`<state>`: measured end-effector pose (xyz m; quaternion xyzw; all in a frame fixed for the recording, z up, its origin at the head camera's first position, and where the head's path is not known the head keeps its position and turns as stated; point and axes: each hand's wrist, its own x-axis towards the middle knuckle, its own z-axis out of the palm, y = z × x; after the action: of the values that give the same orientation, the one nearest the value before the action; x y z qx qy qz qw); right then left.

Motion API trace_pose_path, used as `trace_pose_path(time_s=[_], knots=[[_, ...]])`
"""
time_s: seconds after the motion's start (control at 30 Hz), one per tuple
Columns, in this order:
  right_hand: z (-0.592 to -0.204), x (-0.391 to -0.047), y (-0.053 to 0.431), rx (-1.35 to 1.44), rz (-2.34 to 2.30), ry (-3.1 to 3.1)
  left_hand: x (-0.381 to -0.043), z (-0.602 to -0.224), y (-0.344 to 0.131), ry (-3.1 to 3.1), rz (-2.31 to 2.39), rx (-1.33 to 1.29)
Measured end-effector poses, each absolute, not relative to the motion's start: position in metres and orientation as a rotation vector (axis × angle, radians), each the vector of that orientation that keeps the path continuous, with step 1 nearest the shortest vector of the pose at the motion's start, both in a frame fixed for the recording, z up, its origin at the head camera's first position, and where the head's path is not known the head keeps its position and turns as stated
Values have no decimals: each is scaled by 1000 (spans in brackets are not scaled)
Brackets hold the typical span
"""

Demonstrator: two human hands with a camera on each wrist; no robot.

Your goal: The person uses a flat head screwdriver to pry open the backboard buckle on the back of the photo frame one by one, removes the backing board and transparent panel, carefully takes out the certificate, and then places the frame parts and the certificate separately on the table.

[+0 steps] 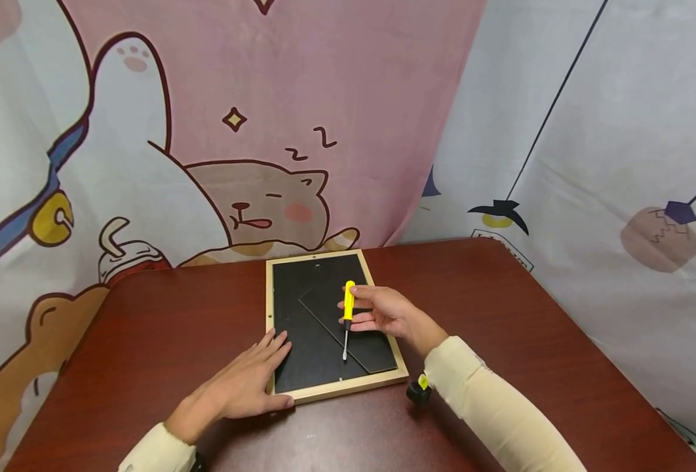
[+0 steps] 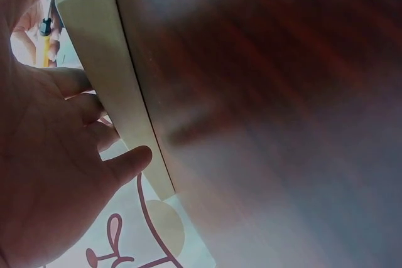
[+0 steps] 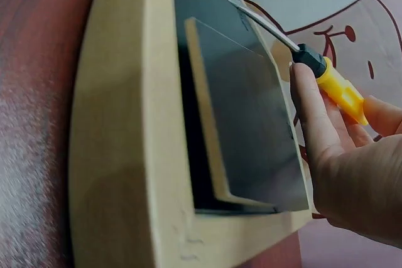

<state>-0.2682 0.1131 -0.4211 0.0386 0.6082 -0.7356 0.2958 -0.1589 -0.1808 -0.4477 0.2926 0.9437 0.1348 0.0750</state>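
A picture frame [image 1: 270, 282] of pale wood lies face down, its black backing board [image 1: 295, 354] upward. On that board a slanted stand flap [image 3: 245, 123] is slightly raised along one edge in the right wrist view. My left hand [image 1: 244, 380] rests on the frame's near left corner, fingers stretched over the edge and thumb along the near side. Above the board, my right hand [image 1: 389, 311] holds a flat-blade screwdriver [image 1: 349, 301] by its yellow handle, between thumb and fingers. The blade points down toward my body. A small metal tab [image 1: 341, 379] shows at the near edge.
The frame lies on a reddish-brown table [image 1: 478, 308]. A small black thing with a yellow mark [image 1: 419, 392] shows below my right cuff. A printed cloth [image 1: 383, 118] with cartoon animals hangs behind the table and along its sides.
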Motion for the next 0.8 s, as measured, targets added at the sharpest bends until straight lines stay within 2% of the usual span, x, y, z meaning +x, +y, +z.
trace_pose_path(time_s=[0.8], knots=[[-431,-259,97,8,-1839,1739,-159,-447,-179,2827,400,835]])
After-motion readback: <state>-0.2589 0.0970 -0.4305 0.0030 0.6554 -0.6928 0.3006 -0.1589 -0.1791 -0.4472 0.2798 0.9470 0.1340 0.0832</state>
